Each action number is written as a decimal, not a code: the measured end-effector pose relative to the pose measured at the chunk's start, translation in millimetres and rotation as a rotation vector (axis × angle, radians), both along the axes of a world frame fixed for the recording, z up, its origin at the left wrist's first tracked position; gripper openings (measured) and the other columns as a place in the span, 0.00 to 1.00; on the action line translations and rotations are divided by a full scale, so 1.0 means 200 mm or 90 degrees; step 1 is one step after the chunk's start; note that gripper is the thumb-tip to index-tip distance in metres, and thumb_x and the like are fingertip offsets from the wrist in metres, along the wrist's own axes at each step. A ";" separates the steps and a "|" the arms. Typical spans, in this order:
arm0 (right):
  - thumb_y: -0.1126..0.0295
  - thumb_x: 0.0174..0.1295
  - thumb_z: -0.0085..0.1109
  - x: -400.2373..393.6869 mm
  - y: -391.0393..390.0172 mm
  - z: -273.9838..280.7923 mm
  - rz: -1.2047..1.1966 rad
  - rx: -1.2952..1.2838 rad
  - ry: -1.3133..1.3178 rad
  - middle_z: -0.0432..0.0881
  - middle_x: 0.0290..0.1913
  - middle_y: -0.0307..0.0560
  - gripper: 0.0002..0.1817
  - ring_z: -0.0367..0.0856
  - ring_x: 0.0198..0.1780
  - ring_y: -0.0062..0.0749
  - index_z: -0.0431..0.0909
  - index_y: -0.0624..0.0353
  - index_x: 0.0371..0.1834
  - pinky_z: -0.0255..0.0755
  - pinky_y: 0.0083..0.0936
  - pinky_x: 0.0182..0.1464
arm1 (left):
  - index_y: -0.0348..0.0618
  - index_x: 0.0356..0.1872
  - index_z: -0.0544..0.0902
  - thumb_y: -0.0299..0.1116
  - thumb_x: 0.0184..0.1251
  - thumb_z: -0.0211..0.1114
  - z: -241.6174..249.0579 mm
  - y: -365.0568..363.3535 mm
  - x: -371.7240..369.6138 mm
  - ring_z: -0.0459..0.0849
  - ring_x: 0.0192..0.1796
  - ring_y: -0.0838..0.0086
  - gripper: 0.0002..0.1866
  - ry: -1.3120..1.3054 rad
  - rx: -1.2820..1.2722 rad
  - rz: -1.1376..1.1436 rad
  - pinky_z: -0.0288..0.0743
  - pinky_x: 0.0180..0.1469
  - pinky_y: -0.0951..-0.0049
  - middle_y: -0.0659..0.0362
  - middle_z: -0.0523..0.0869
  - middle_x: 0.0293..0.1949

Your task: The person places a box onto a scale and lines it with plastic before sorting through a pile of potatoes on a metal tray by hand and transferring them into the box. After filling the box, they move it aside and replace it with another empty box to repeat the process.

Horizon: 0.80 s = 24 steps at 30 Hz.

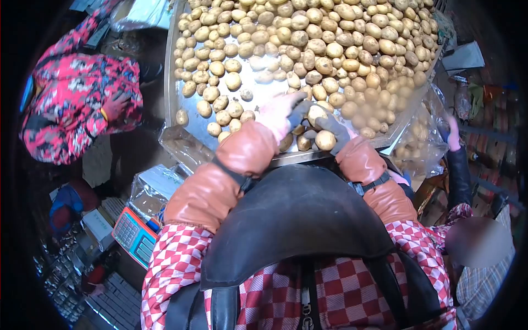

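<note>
Both my hands wear pink gloves with grey fingers and work at the near edge of a metal tray (pixel 190 129) of potatoes. My left hand (pixel 281 113) has its fingers bent against the left side of a pale potato (pixel 317 115). From the other side my right hand (pixel 340 133) curls around, with its fingers closed about a second potato (pixel 325 140) just below. More potatoes lie under and beside the hands, partly hidden by them. A large heap of potatoes (pixel 335 49) fills the tray's far and right parts.
Clear plastic bags, one with potatoes (pixel 418 137), hang at the tray's right corner. A red scale with a blue keypad (pixel 133 237) stands at the lower left. One person in a pink patterned jacket (pixel 82 99) is at the left; another person's dark sleeve (pixel 458 179) shows at the right.
</note>
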State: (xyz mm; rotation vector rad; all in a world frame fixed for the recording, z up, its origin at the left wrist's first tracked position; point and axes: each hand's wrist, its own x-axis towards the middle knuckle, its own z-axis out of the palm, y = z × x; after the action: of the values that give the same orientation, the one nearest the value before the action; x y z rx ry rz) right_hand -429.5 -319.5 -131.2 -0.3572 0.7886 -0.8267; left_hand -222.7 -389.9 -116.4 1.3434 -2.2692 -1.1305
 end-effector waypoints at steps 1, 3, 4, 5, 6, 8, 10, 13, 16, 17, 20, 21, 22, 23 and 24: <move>0.64 0.67 0.62 0.00 -0.01 -0.07 0.001 -0.002 0.024 0.78 0.59 0.49 0.34 0.82 0.54 0.41 0.61 0.51 0.76 0.81 0.32 0.48 | 0.58 0.68 0.71 0.49 0.70 0.61 -0.25 -0.04 0.03 0.73 0.67 0.52 0.27 -0.007 -0.264 -0.134 0.65 0.69 0.50 0.50 0.76 0.65; 0.66 0.65 0.62 -0.07 0.00 -0.09 0.003 0.001 0.055 0.79 0.56 0.46 0.34 0.82 0.52 0.38 0.62 0.53 0.75 0.81 0.31 0.48 | 0.56 0.67 0.72 0.50 0.65 0.65 -0.26 -0.02 0.20 0.72 0.69 0.54 0.30 -0.095 -0.327 -0.155 0.62 0.70 0.52 0.52 0.77 0.64; 0.67 0.65 0.63 -0.10 0.02 0.00 0.000 0.027 0.078 0.79 0.54 0.45 0.32 0.82 0.49 0.35 0.64 0.55 0.73 0.81 0.30 0.47 | 0.53 0.66 0.73 0.51 0.61 0.69 -0.26 -0.03 0.29 0.71 0.70 0.57 0.33 -0.191 -0.388 -0.177 0.60 0.71 0.53 0.54 0.79 0.62; 0.67 0.64 0.64 -0.15 0.02 0.06 -0.002 0.051 0.099 0.80 0.52 0.45 0.31 0.82 0.47 0.32 0.67 0.57 0.70 0.81 0.30 0.46 | 0.54 0.67 0.72 0.54 0.59 0.69 -0.27 -0.07 0.37 0.70 0.69 0.55 0.36 -0.283 -0.168 -0.156 0.57 0.72 0.49 0.54 0.79 0.62; 0.68 0.62 0.65 -0.26 -0.01 0.05 0.053 0.042 0.068 0.80 0.50 0.45 0.29 0.82 0.46 0.30 0.69 0.62 0.66 0.80 0.29 0.46 | 0.53 0.67 0.73 0.55 0.60 0.69 -0.12 -0.08 0.40 0.70 0.70 0.54 0.35 -0.304 -0.066 -0.071 0.55 0.73 0.49 0.54 0.79 0.63; 0.68 0.60 0.67 -0.36 -0.01 0.06 0.022 0.021 0.311 0.80 0.51 0.46 0.29 0.82 0.47 0.32 0.70 0.65 0.64 0.79 0.29 0.49 | 0.52 0.65 0.76 0.52 0.61 0.69 -0.30 -0.01 0.53 0.70 0.70 0.54 0.32 -0.343 -0.264 0.075 0.57 0.72 0.49 0.52 0.79 0.63; 0.65 0.59 0.68 -0.40 -0.04 -0.07 0.093 -0.001 0.623 0.81 0.54 0.53 0.33 0.82 0.52 0.39 0.68 0.67 0.66 0.77 0.32 0.56 | 0.50 0.62 0.78 0.49 0.62 0.68 -0.40 0.04 0.53 0.70 0.70 0.53 0.28 -0.268 -0.306 0.234 0.57 0.71 0.47 0.51 0.78 0.63; 0.55 0.56 0.69 -0.04 -0.12 -0.07 0.241 -0.057 0.926 0.83 0.51 0.57 0.33 0.83 0.51 0.44 0.72 0.54 0.65 0.77 0.36 0.53 | 0.53 0.60 0.79 0.43 0.66 0.63 -0.35 0.13 0.32 0.71 0.69 0.52 0.22 -0.224 -0.315 0.114 0.58 0.71 0.45 0.51 0.78 0.63; 0.51 0.57 0.69 0.18 -0.19 -0.05 0.359 -0.219 0.914 0.83 0.52 0.60 0.32 0.83 0.54 0.49 0.75 0.49 0.63 0.77 0.38 0.54 | 0.57 0.64 0.76 0.40 0.65 0.63 -0.23 0.07 0.14 0.67 0.72 0.52 0.25 -0.096 -0.288 -0.093 0.55 0.73 0.43 0.55 0.74 0.67; 0.49 0.56 0.69 0.18 -0.21 -0.16 0.346 -0.299 0.924 0.83 0.53 0.61 0.33 0.82 0.56 0.50 0.75 0.49 0.64 0.76 0.38 0.57 | 0.57 0.66 0.73 0.40 0.64 0.63 -0.28 0.02 0.16 0.64 0.74 0.53 0.27 -0.135 -0.337 -0.148 0.53 0.74 0.42 0.57 0.71 0.70; 0.59 0.56 0.63 0.12 -0.28 0.30 0.264 -0.146 0.774 0.86 0.41 0.52 0.16 0.84 0.44 0.44 0.84 0.55 0.43 0.76 0.37 0.47 | 0.58 0.63 0.76 0.46 0.67 0.63 -0.07 -0.11 0.30 0.64 0.74 0.54 0.23 -0.262 -0.129 -0.116 0.55 0.73 0.44 0.56 0.70 0.70; 0.61 0.58 0.61 0.03 -0.27 0.19 0.117 -0.312 0.817 0.83 0.30 0.49 0.13 0.81 0.34 0.40 0.83 0.61 0.28 0.74 0.36 0.40 | 0.58 0.62 0.77 0.48 0.67 0.63 -0.15 -0.12 0.37 0.65 0.73 0.55 0.23 -0.298 -0.157 -0.038 0.55 0.72 0.44 0.55 0.70 0.70; 0.61 0.58 0.59 -0.06 -0.28 0.10 0.037 -0.446 0.823 0.83 0.28 0.50 0.13 0.81 0.32 0.39 0.83 0.61 0.29 0.75 0.36 0.40 | 0.57 0.60 0.78 0.49 0.67 0.63 -0.24 -0.11 0.46 0.66 0.72 0.55 0.22 -0.338 -0.184 0.040 0.56 0.72 0.44 0.54 0.70 0.70; 0.60 0.59 0.60 -0.23 -0.37 -0.10 0.165 -0.451 0.890 0.84 0.30 0.50 0.13 0.81 0.33 0.39 0.84 0.60 0.31 0.75 0.35 0.40 | 0.57 0.59 0.79 0.49 0.66 0.64 -0.27 -0.10 0.55 0.68 0.71 0.55 0.23 -0.281 -0.201 0.087 0.57 0.70 0.44 0.51 0.73 0.68; 0.59 0.59 0.60 -0.34 -0.45 -0.24 0.295 -0.455 0.954 0.85 0.32 0.50 0.14 0.82 0.34 0.39 0.84 0.59 0.34 0.75 0.35 0.40 | 0.56 0.59 0.79 0.47 0.66 0.65 -0.37 -0.08 0.60 0.70 0.69 0.54 0.22 -0.290 -0.243 0.174 0.59 0.69 0.45 0.51 0.75 0.65</move>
State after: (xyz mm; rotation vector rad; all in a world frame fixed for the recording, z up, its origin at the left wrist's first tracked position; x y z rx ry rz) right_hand -497.0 -410.4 -179.0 -1.8449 1.6566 -0.2387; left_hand -103.4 -406.1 -190.5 1.7998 -2.3255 -0.2990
